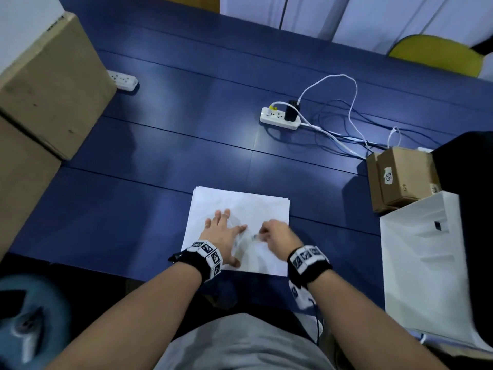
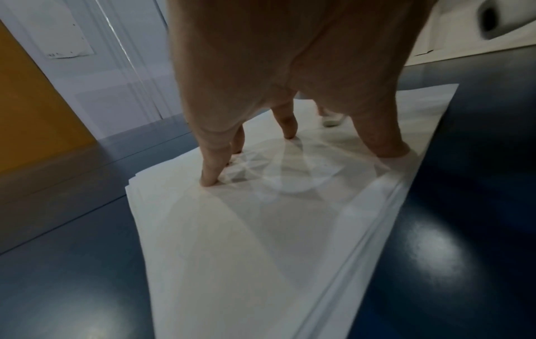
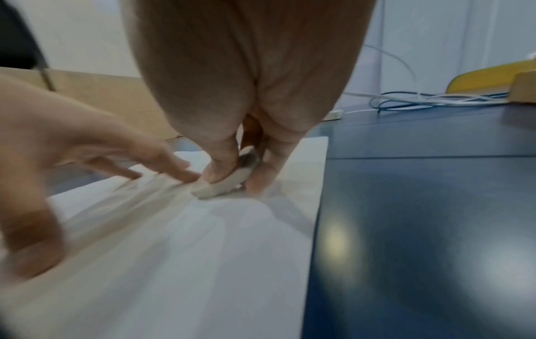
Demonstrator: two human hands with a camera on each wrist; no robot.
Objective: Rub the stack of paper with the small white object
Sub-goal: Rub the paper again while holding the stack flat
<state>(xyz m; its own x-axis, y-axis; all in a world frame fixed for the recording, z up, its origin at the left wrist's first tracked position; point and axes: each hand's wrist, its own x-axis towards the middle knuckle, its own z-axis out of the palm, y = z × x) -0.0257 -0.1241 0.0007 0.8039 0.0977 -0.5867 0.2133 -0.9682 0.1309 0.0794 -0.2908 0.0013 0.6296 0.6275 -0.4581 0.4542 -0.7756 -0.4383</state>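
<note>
The person is wearing a grey shirt point(image 1: 240, 343), forearms bare. Black wristbands point(image 1: 206, 259) bearing white blocks with black square markers are circling both wrists. A thin black cable point(image 1: 317, 324) is hanging from the right one point(image 1: 308, 263).

Paper stack point(image 1: 240, 209): white sheets, flat on the blue tabletop point(image 1: 160, 129), edges slightly fanned, left hand point(image 1: 222, 233) spread on top. Eraser point(image 3: 225, 181): small, white, grey-smudged, tilted, lower end touching the top sheet, pinched in the right hand point(image 1: 277, 237).
</note>
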